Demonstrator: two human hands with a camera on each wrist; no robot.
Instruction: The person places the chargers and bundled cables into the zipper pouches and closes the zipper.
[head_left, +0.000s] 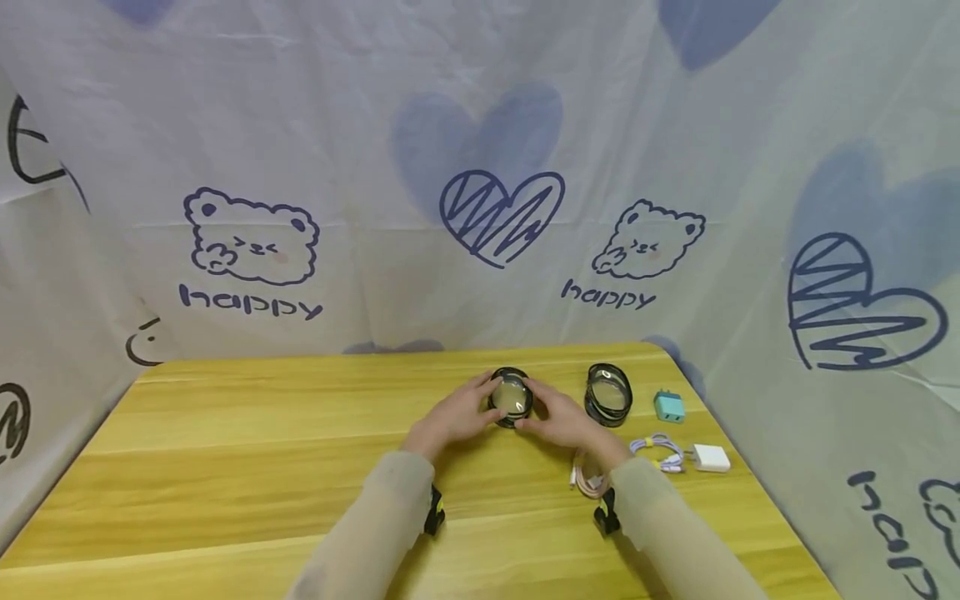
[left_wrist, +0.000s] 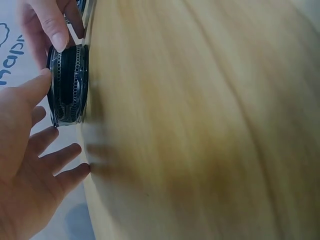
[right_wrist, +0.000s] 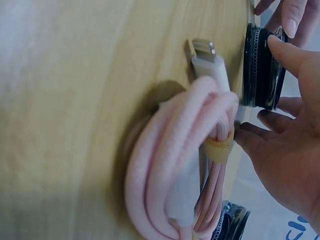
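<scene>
On the table, toward its back edge, lies a round black-rimmed coil (head_left: 512, 374) with a clear-looking middle. My left hand (head_left: 467, 410) holds it from the left, thumb at the near rim and a finger at the far rim. From the opposite side my right hand (head_left: 558, 417) grips the rim the same way. Edge on, in the left wrist view, the black coil (left_wrist: 67, 87) shows a dark band between two bead-like lines. Below my right wrist is a pink charging cable (right_wrist: 165, 150), looped and bound with a yellowish strap.
A second black coil (head_left: 609, 412) lies right of my right hand. Further right are a blue-green charger plug (head_left: 669, 407), a white charger plug (head_left: 710, 457) and a coiled purple cable (head_left: 660, 439). Printed cloth (head_left: 360, 167) hangs behind the wooden table (head_left: 262, 450).
</scene>
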